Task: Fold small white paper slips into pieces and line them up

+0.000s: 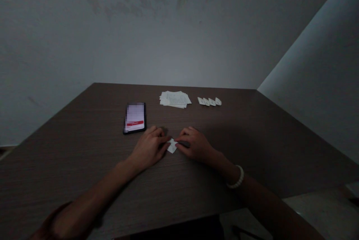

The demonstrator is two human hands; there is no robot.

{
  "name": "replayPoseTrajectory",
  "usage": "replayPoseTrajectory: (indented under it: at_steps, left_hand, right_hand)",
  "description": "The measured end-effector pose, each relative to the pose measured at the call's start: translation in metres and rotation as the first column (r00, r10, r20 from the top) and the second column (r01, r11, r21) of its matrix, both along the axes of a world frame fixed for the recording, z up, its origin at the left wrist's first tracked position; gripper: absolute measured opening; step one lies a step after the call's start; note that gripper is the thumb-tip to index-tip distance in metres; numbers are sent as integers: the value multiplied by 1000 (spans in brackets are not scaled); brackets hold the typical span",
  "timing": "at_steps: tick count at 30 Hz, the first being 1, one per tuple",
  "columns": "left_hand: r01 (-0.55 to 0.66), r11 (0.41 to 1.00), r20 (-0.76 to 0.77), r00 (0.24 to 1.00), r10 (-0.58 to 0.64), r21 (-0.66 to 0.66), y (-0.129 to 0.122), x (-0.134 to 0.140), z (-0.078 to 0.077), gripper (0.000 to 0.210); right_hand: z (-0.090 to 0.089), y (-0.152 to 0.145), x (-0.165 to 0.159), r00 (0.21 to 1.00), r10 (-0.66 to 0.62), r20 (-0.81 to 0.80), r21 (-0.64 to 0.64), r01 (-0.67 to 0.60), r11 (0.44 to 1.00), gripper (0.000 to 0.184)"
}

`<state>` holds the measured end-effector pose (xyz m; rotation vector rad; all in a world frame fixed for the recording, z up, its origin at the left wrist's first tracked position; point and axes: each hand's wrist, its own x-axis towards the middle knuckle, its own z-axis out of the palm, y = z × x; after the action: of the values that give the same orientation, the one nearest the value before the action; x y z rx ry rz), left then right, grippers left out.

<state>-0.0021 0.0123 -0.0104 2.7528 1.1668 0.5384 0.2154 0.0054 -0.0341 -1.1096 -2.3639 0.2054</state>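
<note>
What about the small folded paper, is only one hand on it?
No, the left hand and right hand both have fingers on the folded paper, one from each side.

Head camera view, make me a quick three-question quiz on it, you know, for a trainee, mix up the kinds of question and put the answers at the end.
1. True or false: the phone lies to the left of the paper stack.
2. Fill in the blank: the pale bracelet is worn on the person's ____ side.
3. Multiple choice: what do the left hand and right hand both touch?
A) the phone
B) the small folded paper
C) the paper stack

Key: 1. True. 2. Right. 3. B.
</note>
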Motion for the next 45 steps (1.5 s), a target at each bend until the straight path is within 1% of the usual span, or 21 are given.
replayPoseTrajectory:
  at_steps: [6,10,14,19,26,28,34,39,41,45]
  left_hand:
    - [21,1000,-63,998,-22,-11,9,-9,-3,26]
    - [52,998,-74,996,-54,-25,14,-13,-2,27]
    - [86,996,-66,994,-88,-35,14,-15,1,25]
    - [140,990,-83,987,-141,-16,13,-13,5,23]
    - [123,992,-115,986,-123,-3,9,-10,7,24]
    - [134,991,-120,984,-135,-13,8,-11,8,23]
    - [224,974,-106,969,-225,-24,5,-14,13,23]
    - [257,965,-103,960,-260,-45,2,-15,16,25]
    - [250,968,-94,963,-251,-28,2,-15,15,24]
    - [235,971,-90,969,-230,49,2,-12,10,29]
  right_hand:
    - [6,-5,-2,993,-20,119,34,16,999,24]
    - [10,-8,-5,987,-39,159,38,33,999,25]
    - [9,-8,-5,987,-49,150,51,42,998,24]
    - [7,-8,-3,992,-42,121,71,34,997,21]
    - [12,-10,4,986,31,161,96,-47,994,19]
    - [13,-11,5,985,22,172,97,-39,995,19]
    - [16,-13,3,982,9,189,93,-27,995,18]
    - [16,-14,3,984,2,180,76,-16,997,18]
    - [15,-14,3,986,11,169,71,-23,997,18]
    - [15,-13,3,990,31,140,62,-40,997,19]
